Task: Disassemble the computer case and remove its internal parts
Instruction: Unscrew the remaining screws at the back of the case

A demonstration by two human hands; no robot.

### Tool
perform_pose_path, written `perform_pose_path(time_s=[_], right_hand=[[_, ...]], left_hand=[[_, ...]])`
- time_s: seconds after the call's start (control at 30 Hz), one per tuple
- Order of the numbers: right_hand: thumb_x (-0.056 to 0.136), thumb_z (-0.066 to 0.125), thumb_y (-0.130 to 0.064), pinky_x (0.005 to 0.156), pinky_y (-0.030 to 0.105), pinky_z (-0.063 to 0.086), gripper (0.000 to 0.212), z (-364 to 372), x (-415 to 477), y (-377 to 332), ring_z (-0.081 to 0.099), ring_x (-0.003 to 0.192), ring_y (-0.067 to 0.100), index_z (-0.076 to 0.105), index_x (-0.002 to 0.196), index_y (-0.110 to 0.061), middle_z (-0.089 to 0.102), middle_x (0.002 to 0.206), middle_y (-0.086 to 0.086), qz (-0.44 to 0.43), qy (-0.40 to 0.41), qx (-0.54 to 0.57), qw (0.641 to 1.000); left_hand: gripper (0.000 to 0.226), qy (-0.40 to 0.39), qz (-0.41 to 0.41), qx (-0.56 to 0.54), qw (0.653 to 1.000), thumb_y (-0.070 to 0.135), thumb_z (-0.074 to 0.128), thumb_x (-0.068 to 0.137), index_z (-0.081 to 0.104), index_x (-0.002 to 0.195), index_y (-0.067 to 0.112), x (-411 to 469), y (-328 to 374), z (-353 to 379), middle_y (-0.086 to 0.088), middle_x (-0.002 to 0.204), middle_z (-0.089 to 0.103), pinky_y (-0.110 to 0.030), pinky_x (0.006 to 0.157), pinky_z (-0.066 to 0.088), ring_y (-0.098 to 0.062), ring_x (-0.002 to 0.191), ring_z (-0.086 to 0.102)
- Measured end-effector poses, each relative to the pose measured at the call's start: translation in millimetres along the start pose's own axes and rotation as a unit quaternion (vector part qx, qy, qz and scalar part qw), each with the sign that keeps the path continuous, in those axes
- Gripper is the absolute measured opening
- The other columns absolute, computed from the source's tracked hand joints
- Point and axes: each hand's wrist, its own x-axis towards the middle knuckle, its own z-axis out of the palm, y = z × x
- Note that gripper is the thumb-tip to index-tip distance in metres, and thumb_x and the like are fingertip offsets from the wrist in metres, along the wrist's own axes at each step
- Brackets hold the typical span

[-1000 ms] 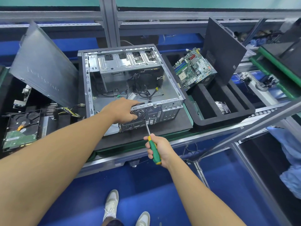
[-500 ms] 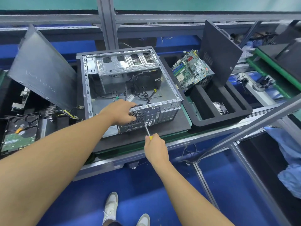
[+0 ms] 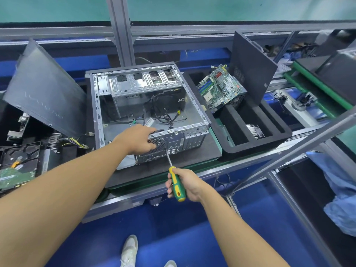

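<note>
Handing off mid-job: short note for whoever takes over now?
Left hand grips the rear edge of the open grey metal computer case, by the fan grille. Right hand holds the green-and-yellow screwdriver, tip on the rear panel.
Done: dark side panel leans at left; green motherboard sits on the black foam tray; hard drive lies far left.
Left: black cables inside; apparently rear-panel screws.

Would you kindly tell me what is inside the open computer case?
Inside the computer case: loose black cables on the bare metal floor and a metal drive cage at the far end. The left hand covers the near corner, hiding that part.
</note>
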Motion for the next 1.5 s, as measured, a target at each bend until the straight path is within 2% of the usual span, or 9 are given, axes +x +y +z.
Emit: perform_pose_path(time_s=[0.17, 0.3, 0.43, 0.5, 0.67, 0.8, 1.2, 1.4, 1.5], right_hand=[[0.106, 0.042, -0.037, 0.05, 0.029, 0.046, 0.028, -3.2, 0.0, 8.1, 0.048, 0.051, 0.019, 0.049, 0.095, -0.012, 0.055, 0.066, 0.001, -0.026, 0.022, -0.028, 0.999], [0.105, 0.04, -0.037, 0.045, 0.028, 0.047, 0.029, 5.2, -0.8, 9.0, 0.051, 0.046, 0.017, 0.051, 0.093, -0.013, 0.058, 0.07, 0.003, -0.056, 0.128, -0.16, 0.977], [0.104, 0.037, -0.042, 0.059, 0.037, 0.048, 0.035, 14.9, -2.6, 7.0, 0.062, 0.07, 0.028, 0.052, 0.099, -0.011, 0.063, 0.095, 0.012, -0.101, 0.265, -0.482, 0.829], [0.104, 0.039, -0.041, 0.066, 0.036, 0.042, 0.033, 15.4, -2.5, 7.4, 0.054, 0.077, 0.03, 0.051, 0.1, -0.011, 0.063, 0.1, 0.013, -0.115, 0.285, -0.531, 0.79], [0.1, 0.048, -0.037, 0.049, 0.028, 0.044, 0.027, 6.2, -5.9, 4.2, 0.05, 0.049, 0.019, 0.057, 0.098, -0.012, 0.06, 0.075, 0.006, -0.095, 0.196, -0.254, 0.942], [0.101, 0.042, -0.036, 0.049, 0.025, 0.043, 0.038, 0.2, -10.9, -4.2, 0.048, 0.047, 0.017, 0.065, 0.102, -0.007, 0.061, 0.067, 0.004, 0.002, 0.077, -0.04, 0.996], [0.106, 0.036, -0.024, 0.054, 0.032, 0.048, 0.029, 0.6, -11.3, -0.2, 0.05, 0.054, 0.018, 0.056, 0.102, -0.004, 0.052, 0.065, 0.004, -0.016, 0.023, 0.018, 0.999], [0.106, 0.042, -0.032, 0.05, 0.032, 0.054, 0.03, 3.3, -6.0, 6.2, 0.057, 0.05, 0.017, 0.058, 0.099, -0.008, 0.058, 0.069, 0.003, -0.069, 0.123, -0.159, 0.977], [0.105, 0.038, -0.039, 0.052, 0.035, 0.056, 0.037, 7.6, -7.8, 5.2, 0.059, 0.053, 0.019, 0.056, 0.094, -0.008, 0.06, 0.075, 0.006, -0.088, 0.183, -0.311, 0.928]], left_hand=[[0.054, -0.005, -0.002, 0.009, 1.0, 0.043, 0.064, 0.091, 0.05, 0.141, 0.027, -1.4, 0.3, -0.7, 0.014, 0.069, 0.049, -0.032, 0.06, 0.035, -0.013, 0.067, 0.05], [0.054, 0.002, 0.0, 0.009, 1.0, 0.042, 0.065, 0.091, 0.051, 0.141, 0.028, -1.1, 1.0, 0.4, 0.014, 0.067, 0.049, -0.032, 0.06, 0.035, -0.015, 0.068, 0.049], [0.055, -0.006, -0.002, 0.022, 1.0, 0.044, 0.063, 0.091, 0.049, 0.142, 0.028, -1.0, 0.8, -0.6, 0.008, 0.077, 0.056, -0.035, 0.068, 0.044, -0.022, 0.08, 0.055], [0.053, -0.005, -0.004, 0.022, 1.0, 0.044, 0.063, 0.09, 0.051, 0.14, 0.029, -1.3, 0.4, -0.7, 0.007, 0.078, 0.057, -0.036, 0.069, 0.047, -0.023, 0.08, 0.057], [0.052, -0.003, -0.004, 0.019, 1.0, 0.044, 0.064, 0.09, 0.051, 0.139, 0.029, -1.7, 1.1, -0.7, 0.009, 0.075, 0.056, -0.035, 0.069, 0.046, -0.022, 0.079, 0.058], [0.05, 0.002, -0.001, 0.012, 1.0, 0.043, 0.064, 0.09, 0.054, 0.136, 0.028, -1.7, 0.7, -1.3, 0.011, 0.069, 0.055, -0.033, 0.064, 0.043, -0.014, 0.071, 0.057], [0.043, 0.01, 0.0, 0.007, 1.0, 0.042, 0.065, 0.09, 0.058, 0.13, 0.028, -1.2, -1.6, 0.6, 0.01, 0.063, 0.053, -0.029, 0.052, 0.034, -0.006, 0.061, 0.051], [0.049, 0.004, -0.005, 0.016, 1.0, 0.044, 0.064, 0.09, 0.054, 0.135, 0.029, -0.7, -1.8, 1.3, 0.008, 0.069, 0.055, -0.032, 0.059, 0.039, -0.013, 0.067, 0.054], [0.043, -0.006, -0.002, 0.017, 1.0, 0.044, 0.063, 0.089, 0.057, 0.129, 0.031, 0.3, -2.9, 1.2, 0.005, 0.083, 0.064, -0.034, 0.066, 0.047, -0.021, 0.08, 0.059]])
